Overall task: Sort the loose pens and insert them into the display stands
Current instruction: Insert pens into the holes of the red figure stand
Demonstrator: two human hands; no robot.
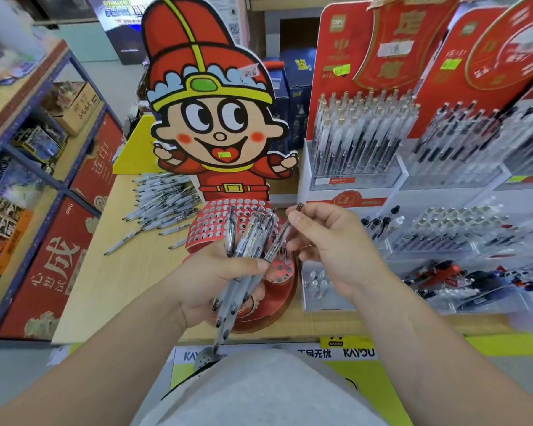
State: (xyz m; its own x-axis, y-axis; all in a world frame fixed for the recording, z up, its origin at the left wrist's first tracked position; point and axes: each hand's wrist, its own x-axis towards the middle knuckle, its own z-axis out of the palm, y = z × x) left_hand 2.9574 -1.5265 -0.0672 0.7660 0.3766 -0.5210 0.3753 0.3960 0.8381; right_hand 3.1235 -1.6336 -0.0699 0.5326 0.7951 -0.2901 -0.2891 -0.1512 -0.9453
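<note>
**Stand** (211,221): red, tiered and pierced with round holes, which are seen open on the upper tier. It is set at the foot of a cartoon cut-out (216,124), and its lower tier is partly hidden by the hands.

**Left hand** (216,281): held over the stand's front. The fingers are curled round a bundle (243,238) of pens, with the thumb pressed across the barrels. The tips are pointed down past the table's near edge.

**Right hand** (330,244): held just right of the stand. One pen (279,239) is pinched, tilted, between thumb and fingertips. Its lower end is beside the bundle; contact cannot be told.

**Loose pens** (163,201): heaped left of the stand, with strays scattered toward the table's left edge.

**Table** (130,272): bare wood is shown left of the stand, out to that edge.

**Racks** (360,139): filled with pens and set close on the stand's right.

**Shelving** (43,179): placed beyond the table's left edge.
</note>
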